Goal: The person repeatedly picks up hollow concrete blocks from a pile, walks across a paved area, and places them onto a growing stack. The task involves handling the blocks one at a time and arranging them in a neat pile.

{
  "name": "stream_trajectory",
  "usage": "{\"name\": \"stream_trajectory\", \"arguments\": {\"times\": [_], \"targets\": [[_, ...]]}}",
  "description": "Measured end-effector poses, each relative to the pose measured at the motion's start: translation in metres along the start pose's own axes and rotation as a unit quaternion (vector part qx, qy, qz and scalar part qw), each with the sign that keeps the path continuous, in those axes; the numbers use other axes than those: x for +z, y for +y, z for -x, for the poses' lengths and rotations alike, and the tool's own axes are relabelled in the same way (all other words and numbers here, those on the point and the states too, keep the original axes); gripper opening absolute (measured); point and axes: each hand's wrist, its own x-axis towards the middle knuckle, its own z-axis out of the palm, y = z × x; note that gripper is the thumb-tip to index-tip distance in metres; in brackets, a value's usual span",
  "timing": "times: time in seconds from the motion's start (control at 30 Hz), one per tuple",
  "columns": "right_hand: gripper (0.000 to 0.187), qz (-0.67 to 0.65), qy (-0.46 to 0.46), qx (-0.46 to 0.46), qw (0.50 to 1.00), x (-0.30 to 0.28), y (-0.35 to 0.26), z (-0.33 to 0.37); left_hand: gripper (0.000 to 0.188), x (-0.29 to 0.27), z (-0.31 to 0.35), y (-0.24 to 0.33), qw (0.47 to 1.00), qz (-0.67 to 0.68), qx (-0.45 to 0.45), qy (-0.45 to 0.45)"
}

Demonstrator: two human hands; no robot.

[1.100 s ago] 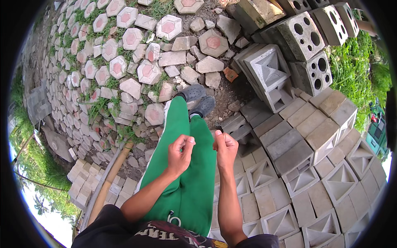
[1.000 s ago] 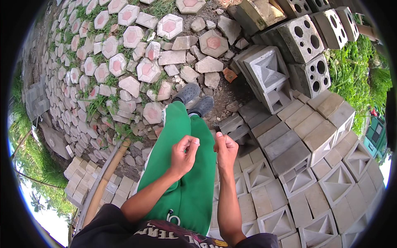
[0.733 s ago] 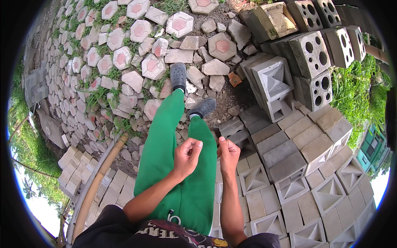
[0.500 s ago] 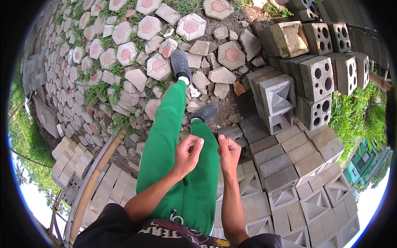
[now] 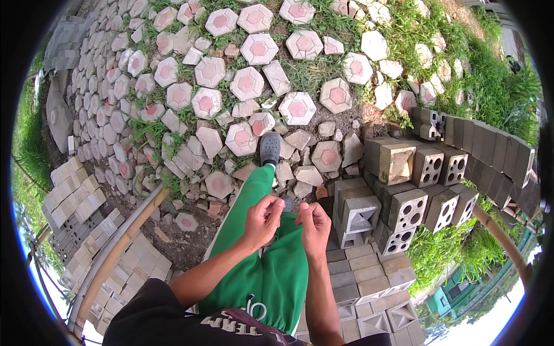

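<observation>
My left hand [image 5: 264,221] is closed, fingers curled and thumb along the top, with nothing seen in it. Close beside it, my right hand [image 5: 314,229] is curled the same way, also showing nothing held. Both are above my green trousers [image 5: 257,277], touching neither each other nor any block. Ahead, a dark grey clog [image 5: 270,147] on my left foot rests on the broken paving. The other clog [image 5: 288,203] is mostly hidden behind my hands.
Hexagonal pavers [image 5: 246,83] with reddish centres lie among grass and rubble. Concrete blocks with round holes [image 5: 407,210] are stacked at right, hollow decorative blocks [image 5: 402,315] nearer me. A bamboo pole [image 5: 124,242] slants across the left, beside piled pale blocks [image 5: 75,187].
The view has shifted, showing more pavers and grass ahead. My hands are slightly closer together, still curled. The right clog is now mostly covered by my hands.
</observation>
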Motion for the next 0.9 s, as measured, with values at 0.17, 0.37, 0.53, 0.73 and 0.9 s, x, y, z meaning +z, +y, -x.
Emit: {"name": "stream_trajectory", "arguments": {"times": [0.17, 0.37, 0.53, 0.73, 0.9], "targets": [[0.025, -0.007, -0.029, -0.036, 0.999, 0.024, -0.070, -0.015, 0.019, -0.016, -0.007, 0.053, 0.998, 0.052, 0.011, 0.036], [0.024, 0.032, -0.082, -0.076, 0.993, 0.021, -0.140, -0.029, 0.014, -0.017, 0.009, 0.099, 0.997, 0.053, 0.024, 0.046], [0.025, 0.067, -0.143, -0.059, 0.986, 0.005, -0.205, -0.065, 0.014, 0.000, -0.013, 0.173, 0.980, 0.125, 0.118, 0.098], [0.032, 0.118, -0.183, -0.069, 0.974, 0.000, -0.292, -0.114, 0.020, 0.030, -0.062, 0.257, 0.972, 0.135, 0.125, 0.149], [0.044, 0.111, -0.206, -0.061, 0.970, 0.010, -0.344, -0.137, 0.023, 0.041, -0.070, 0.315, 0.973, 0.125, 0.119, 0.155]]}}
